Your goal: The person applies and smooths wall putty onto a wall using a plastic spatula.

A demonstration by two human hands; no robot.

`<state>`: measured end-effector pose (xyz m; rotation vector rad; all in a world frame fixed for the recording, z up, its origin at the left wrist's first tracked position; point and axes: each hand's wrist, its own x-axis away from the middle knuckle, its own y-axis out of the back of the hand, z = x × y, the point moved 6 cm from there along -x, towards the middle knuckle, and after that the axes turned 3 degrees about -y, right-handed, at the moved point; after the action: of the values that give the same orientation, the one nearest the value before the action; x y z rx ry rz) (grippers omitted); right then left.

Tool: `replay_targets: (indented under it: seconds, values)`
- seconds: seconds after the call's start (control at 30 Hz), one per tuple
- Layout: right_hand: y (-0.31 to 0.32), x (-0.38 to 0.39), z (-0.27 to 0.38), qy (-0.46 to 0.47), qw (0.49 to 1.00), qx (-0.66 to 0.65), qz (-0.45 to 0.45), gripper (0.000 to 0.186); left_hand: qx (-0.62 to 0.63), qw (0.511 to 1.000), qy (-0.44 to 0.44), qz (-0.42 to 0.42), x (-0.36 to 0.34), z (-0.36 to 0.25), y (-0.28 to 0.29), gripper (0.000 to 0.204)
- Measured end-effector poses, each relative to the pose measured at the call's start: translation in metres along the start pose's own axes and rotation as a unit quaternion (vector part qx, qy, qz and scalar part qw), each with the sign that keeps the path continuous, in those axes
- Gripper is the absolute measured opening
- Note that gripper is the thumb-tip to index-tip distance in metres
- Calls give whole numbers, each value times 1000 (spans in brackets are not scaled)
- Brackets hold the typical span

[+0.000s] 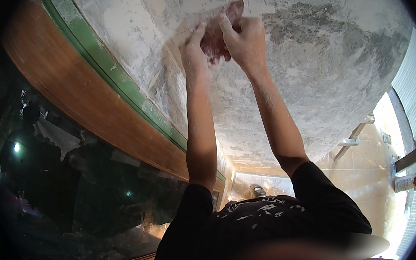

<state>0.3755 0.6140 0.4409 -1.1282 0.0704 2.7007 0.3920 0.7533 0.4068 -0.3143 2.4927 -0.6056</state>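
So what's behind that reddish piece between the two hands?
The patchy grey wall shows around the reddish piece; the surface directly behind it is covered and can't be seen.

Part of a building with wall surfaces unfinished; home or business use cannot be determined. Evidence: a grey wall (321,82) with patchy plaster and pale smears; at left, a wooden frame (74,77) with scuffed green trim (116,83) bordering dark glass (110,196); at right, tan floor tiles (368,181) and strong daylight.
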Motion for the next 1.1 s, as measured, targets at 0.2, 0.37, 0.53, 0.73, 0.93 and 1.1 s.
replay_targets:
  seconds: [0.2,0.37,0.53,0.73,0.93,1.1]
  values:
    - [-10,-22,6,41,999,-9,-21,39,18,1000,8,23,-15,-11,-4,22]
    - [-20,-28,3,43,998,-47,-20,36,1,1000,-20,20,-18,-20,-3,22]
    - [-8,-14,-15,24,1000,13,-5,42,-14,999,46,-16,-5,7,1,19]
    - [-18,-39,7,67,997,21,-36,41,47,998,20,26,-33,-14,-8,21]
    - [-17,-22,6,16,1000,-16,-18,39,24,999,23,5,-19,-9,0,20]
    - [-33,-45,31,68,998,-8,-12,38,40,999,-18,31,-45,-39,-4,19]
